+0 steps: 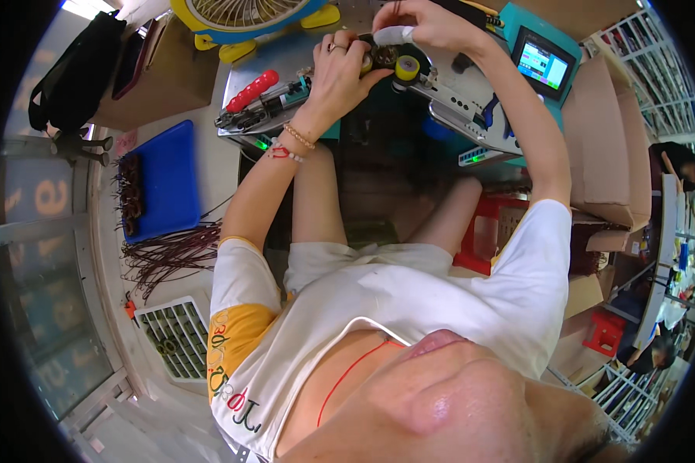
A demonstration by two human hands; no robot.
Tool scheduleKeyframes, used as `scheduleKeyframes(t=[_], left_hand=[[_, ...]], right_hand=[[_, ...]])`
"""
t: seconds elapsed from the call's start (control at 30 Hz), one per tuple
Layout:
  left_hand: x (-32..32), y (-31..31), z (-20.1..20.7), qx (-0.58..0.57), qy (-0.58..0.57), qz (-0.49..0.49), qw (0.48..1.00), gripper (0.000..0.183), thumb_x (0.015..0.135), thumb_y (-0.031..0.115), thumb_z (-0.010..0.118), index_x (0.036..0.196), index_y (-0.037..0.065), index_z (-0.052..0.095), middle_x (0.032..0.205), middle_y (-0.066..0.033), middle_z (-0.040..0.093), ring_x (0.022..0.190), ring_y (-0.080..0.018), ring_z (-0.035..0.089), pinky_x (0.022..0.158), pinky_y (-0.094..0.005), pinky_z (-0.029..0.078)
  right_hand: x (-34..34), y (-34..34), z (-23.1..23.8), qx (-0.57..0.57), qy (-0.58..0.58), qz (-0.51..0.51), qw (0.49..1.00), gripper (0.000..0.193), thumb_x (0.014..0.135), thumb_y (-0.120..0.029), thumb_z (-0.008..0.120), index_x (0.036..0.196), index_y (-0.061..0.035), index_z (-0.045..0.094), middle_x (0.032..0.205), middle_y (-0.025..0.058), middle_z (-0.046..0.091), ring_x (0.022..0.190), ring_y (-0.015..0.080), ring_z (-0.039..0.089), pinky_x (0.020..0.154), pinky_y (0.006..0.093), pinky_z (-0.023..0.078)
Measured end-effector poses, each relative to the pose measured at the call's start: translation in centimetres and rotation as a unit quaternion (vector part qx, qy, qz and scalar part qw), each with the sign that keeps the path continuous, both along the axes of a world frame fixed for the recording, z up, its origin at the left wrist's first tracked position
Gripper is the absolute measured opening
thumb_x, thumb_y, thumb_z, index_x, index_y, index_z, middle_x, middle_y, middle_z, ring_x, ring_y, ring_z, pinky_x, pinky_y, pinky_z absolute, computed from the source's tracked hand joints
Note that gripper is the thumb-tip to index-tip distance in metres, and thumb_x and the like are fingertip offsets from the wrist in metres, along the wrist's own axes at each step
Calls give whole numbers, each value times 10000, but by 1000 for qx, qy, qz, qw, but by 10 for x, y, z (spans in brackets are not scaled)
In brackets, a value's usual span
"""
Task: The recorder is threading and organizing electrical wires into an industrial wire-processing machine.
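Two-handedly working at the dark part (385, 55) just left of the yellow roller (407, 68), bending the fingers of the left hand (340, 68) and curling those of the right hand (439, 25), leaving unclear whether gripping anything. Probably working best by bracing lightly with the left, keeping fingertips off the roller.

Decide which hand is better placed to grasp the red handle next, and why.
Probably the left hand: it is nearer the red handle, while the right hand is farther to the right.
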State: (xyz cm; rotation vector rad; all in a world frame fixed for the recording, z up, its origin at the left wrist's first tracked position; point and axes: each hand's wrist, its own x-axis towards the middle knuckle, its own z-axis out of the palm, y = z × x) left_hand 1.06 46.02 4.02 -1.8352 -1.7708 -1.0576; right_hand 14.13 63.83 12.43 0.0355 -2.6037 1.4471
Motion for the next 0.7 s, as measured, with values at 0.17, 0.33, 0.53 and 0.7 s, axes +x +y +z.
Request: scheduleKeyframes(t=[0.17,0.33,0.53,0.7], left_hand=[[-2,2,1,20,-15,-43,999,426,751,302,841,1008,17,657,1068,-139,594,986,-369,542,890,-467,435],[0,-2,4,9,-25,-46,999,416,759,308,834,989,6,664,1047,-140,599,970,-368,546,897,-453,448],[-1,-3,3,2,-6,-29,1000,392,784,304,821,999,14,666,1053,-137,621,958,-374,565,876,-449,454],[-3,2,4,6,10,-27,1000,370,796,298,810,1002,14,694,1001,-125,648,951,-354,575,879,-436,457]], right_hand=[[6,1,-15,42,86,-86,992,176,878,6,645,1050,-29,647,970,79,642,921,191,621,929,291,514],[15,-15,-2,55,97,-129,985,221,869,10,641,1084,-40,639,984,76,640,936,190,623,931,296,513],[6,-23,19,-16,122,-119,985,209,913,-9,559,1092,-63,654,1009,84,639,960,187,620,889,287,527],[8,16,32,-341,39,49,938,352,1027,-393,561,1179,-87,645,873,189,732,512,61,540,444,184,385]])
